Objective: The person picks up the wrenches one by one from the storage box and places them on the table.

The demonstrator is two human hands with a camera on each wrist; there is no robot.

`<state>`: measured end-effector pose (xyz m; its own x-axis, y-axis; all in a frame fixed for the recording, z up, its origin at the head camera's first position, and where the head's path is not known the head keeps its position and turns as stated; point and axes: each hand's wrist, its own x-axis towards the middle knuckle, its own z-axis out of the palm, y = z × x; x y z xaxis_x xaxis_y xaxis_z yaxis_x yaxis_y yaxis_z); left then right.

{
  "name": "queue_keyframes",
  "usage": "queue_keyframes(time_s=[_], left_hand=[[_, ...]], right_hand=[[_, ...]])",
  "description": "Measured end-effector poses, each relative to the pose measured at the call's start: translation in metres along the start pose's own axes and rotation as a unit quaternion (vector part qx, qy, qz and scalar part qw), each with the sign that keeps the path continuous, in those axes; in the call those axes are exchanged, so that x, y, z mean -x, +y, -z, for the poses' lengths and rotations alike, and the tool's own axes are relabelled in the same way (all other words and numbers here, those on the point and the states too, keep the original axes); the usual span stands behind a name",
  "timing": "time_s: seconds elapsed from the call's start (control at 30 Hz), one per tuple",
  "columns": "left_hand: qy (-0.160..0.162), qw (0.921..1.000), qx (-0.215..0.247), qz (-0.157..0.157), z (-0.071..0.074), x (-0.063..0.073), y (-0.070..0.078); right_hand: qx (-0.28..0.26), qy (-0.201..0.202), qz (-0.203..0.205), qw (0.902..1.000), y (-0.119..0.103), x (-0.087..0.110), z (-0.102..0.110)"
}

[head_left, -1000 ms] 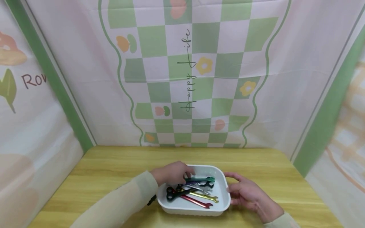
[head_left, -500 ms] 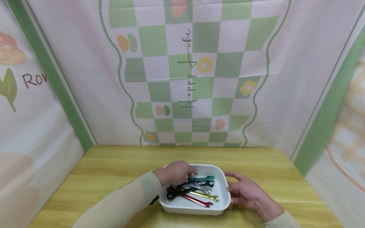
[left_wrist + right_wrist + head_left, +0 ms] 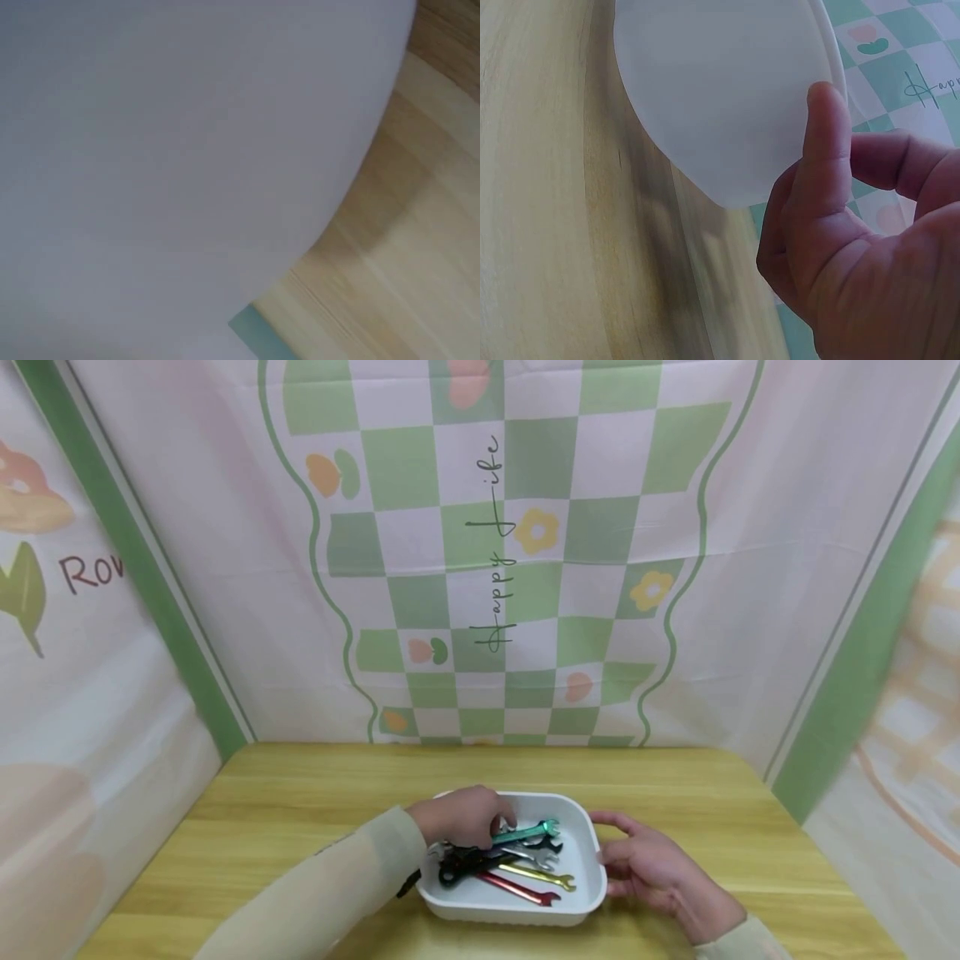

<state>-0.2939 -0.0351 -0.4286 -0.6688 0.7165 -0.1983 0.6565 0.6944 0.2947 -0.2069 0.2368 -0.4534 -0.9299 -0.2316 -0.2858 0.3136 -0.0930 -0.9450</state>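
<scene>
In the head view, a white plastic tray holds several open-ended wrenches. My left hand reaches over the tray's left side and pinches a green wrench, its open jaw end pointing right; the far end is hidden under the fingers. Below it lie a silver wrench, black ones, a gold wrench and a red wrench. My right hand touches the tray's right wall from outside. In the right wrist view, one fingertip of the right hand rests near the tray's rim.
The tray stands near the front of a wooden table. A curtain with green and white checks hangs behind the table. The left wrist view is mostly filled by the pale tray wall, with table at right.
The green wrench has shifted and tilted, its jaw end now slightly higher and further left. My left hand has moved slightly right, and the black wrenches have shifted. The right hand has stayed put.
</scene>
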Motion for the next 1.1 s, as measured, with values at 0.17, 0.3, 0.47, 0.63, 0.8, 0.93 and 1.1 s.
queue_keyframes(time_s=[0.17, 0.3, 0.47, 0.63, 0.8, 0.93, 1.1], left_hand=[[-0.012, 0.9992, 0.036, 0.010, 0.001, 0.003, -0.002], [-0.022, 0.9983, 0.051, 0.016, 0.001, 0.005, -0.007], [-0.037, 0.9966, 0.073, 0.012, 0.002, 0.006, -0.013], [-0.045, 0.9922, 0.116, 0.010, 0.006, 0.009, -0.018], [-0.041, 0.9837, 0.174, 0.015, 0.010, 0.014, -0.022], [-0.045, 0.9692, 0.241, 0.019, 0.017, 0.018, -0.024], [-0.056, 0.9476, 0.314, 0.012, 0.022, 0.022, -0.025]], right_hand=[[0.001, -0.001, 0.002, 1.0000, -0.001, 0.000, -0.001], [0.005, -0.002, 0.005, 1.0000, 0.000, 0.001, -0.001], [0.006, -0.003, 0.009, 0.9999, 0.001, 0.001, -0.001], [0.003, -0.004, 0.008, 1.0000, 0.001, 0.001, -0.001], [0.003, -0.006, 0.006, 1.0000, 0.001, 0.001, 0.000], [0.004, -0.007, 0.007, 0.9999, 0.001, 0.000, 0.000], [0.006, -0.008, 0.009, 0.9999, 0.000, 0.000, 0.000]])
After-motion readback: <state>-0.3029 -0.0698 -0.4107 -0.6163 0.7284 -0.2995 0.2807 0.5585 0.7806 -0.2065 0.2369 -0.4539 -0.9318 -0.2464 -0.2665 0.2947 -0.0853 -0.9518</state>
